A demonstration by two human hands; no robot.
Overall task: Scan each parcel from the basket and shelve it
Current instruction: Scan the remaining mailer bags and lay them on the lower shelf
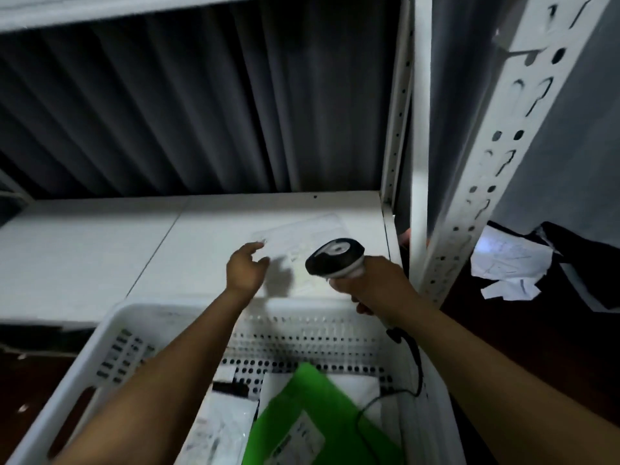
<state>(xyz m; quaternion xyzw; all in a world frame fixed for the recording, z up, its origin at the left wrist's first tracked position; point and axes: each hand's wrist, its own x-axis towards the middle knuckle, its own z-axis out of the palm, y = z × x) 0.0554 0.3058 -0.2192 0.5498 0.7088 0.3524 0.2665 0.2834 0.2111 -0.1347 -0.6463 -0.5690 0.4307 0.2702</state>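
Scanner [335,255] gripped in our right hand [372,283], left hand [245,270] loose beside the parcel [312,231] ahead; we should aim squarely at its label.

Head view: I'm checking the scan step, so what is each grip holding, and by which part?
Right grip: barcode scanner, by its handle. Left grip: nothing, fingers loosely open.

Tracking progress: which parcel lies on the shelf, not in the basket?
The pale flat parcel on the shelf, by the scanner in the right hand. The green parcel and white parcels lie in the basket.
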